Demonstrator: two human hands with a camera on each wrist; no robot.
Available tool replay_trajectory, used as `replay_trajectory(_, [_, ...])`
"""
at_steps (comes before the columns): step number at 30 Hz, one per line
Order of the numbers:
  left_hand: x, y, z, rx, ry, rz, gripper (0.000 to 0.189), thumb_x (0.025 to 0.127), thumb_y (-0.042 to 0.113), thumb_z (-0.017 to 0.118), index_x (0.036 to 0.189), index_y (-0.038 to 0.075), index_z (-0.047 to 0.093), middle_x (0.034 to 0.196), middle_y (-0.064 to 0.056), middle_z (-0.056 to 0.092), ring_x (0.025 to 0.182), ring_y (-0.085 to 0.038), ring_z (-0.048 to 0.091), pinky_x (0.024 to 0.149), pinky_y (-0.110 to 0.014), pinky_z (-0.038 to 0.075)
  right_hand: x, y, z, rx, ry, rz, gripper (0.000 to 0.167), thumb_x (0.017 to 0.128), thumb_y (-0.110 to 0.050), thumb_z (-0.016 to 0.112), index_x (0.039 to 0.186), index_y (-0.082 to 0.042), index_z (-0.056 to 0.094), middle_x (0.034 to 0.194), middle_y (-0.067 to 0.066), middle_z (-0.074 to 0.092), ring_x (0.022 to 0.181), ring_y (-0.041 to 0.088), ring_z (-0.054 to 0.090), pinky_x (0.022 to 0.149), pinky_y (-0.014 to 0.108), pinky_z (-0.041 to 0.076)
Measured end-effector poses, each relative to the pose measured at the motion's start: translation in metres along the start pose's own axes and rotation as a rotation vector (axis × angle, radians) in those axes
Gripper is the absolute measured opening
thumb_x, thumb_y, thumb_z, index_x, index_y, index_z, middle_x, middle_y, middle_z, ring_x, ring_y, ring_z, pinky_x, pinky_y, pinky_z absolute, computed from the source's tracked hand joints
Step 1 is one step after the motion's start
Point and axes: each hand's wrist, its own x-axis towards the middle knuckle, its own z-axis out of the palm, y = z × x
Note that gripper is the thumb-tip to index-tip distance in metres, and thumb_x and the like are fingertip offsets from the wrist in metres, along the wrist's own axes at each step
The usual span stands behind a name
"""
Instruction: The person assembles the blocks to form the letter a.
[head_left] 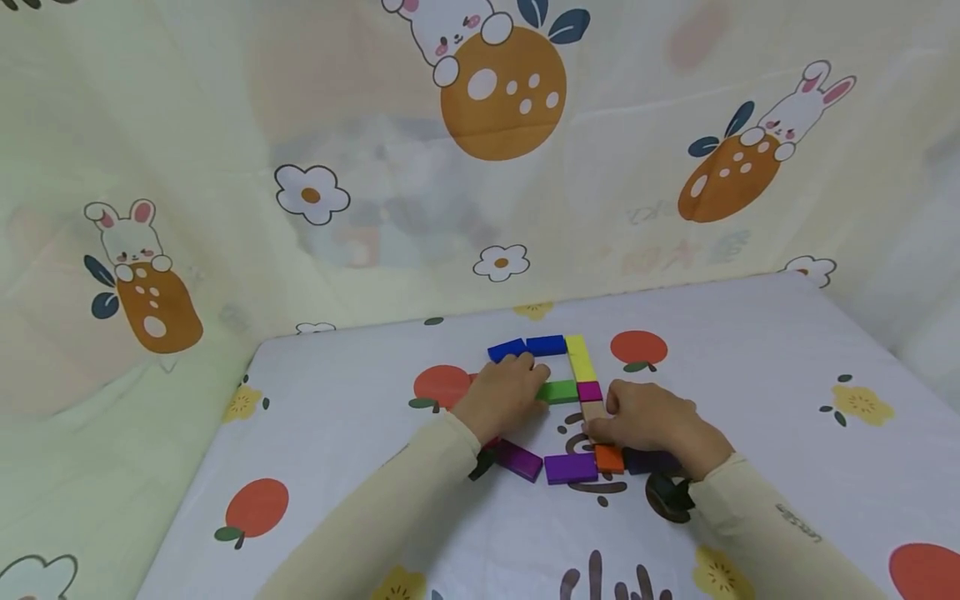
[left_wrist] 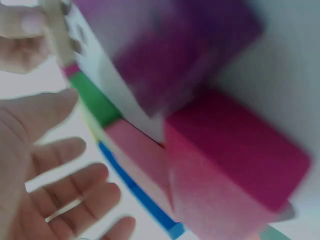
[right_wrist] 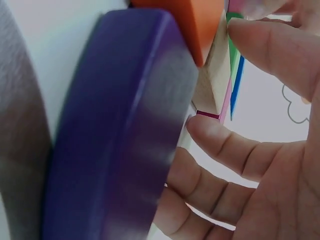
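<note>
Flat coloured blocks lie end to end in an outline on the table. My left hand (head_left: 502, 396) hovers over its left side, fingers loosely spread beside the green block (head_left: 558, 392) and a pink block (left_wrist: 142, 150). On the right side, my right hand (head_left: 652, 421) has its thumb at the plain wooden block (head_left: 592, 412), with the index finger apart from the thumb near the magenta block (head_left: 589, 391). Whether the fingertips press on the wood cannot be told. Below it sit an orange block (head_left: 609, 458) and a dark indigo block (head_left: 648, 461), partly under the right wrist.
Two blue blocks (head_left: 546, 345) and a yellow block (head_left: 580, 358) form the far edge and upper right. Purple block (head_left: 572, 468) and plum block (head_left: 519, 461) lie along the near edge. A patterned cloth (head_left: 337, 500) covers the table; a printed curtain (head_left: 375, 275) hangs behind.
</note>
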Motion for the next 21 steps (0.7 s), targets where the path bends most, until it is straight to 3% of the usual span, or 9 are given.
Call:
replay_trajectory(7, [-0.044,0.007,-0.002,-0.177,-0.061,0.174,0.038,0.094,0.049,0.075,0.12,0.021,0.075,0.107,0.005,0.066,0.092,-0.007,0.056,0.076,-0.019,0.049,-0.005,0.003,0.0,0.01,0.013,-0.017,0.051,0.088,-0.054,0.076,0.098,-0.008,0.058,0.08,0.006,0.059,0.078,0.024,0.055,0.067,0.041,0.04])
replay_trajectory(10, [-0.056,0.009,0.005,-0.178,-0.039,0.216,0.04,0.092,0.05,0.078,0.119,0.021,0.075,0.105,0.004,0.065,0.091,-0.007,0.053,0.072,-0.017,0.046,-0.009,0.005,0.002,0.018,0.027,-0.04,0.051,0.087,-0.053,0.077,0.099,-0.007,0.057,0.079,0.006,0.057,0.076,0.022,0.055,0.064,0.038,0.041])
replay_trajectory(17, [-0.067,0.01,0.012,-0.098,0.011,0.238,0.036,0.092,0.045,0.079,0.118,0.02,0.074,0.103,0.005,0.062,0.093,-0.007,0.052,0.074,-0.016,0.045,-0.016,0.014,0.01,0.068,0.067,-0.144,0.048,0.083,-0.044,0.085,0.098,-0.006,0.06,0.068,0.003,0.053,0.064,0.018,0.051,0.058,0.033,0.039])
replay_trajectory(21, [-0.07,0.009,0.014,-0.1,0.021,0.237,0.035,0.092,0.042,0.08,0.118,0.019,0.074,0.104,0.005,0.063,0.092,-0.007,0.052,0.077,-0.016,0.045,-0.016,0.016,0.013,0.047,0.097,-0.194,0.048,0.082,-0.044,0.087,0.095,-0.005,0.061,0.071,0.004,0.052,0.065,0.018,0.05,0.057,0.033,0.039])
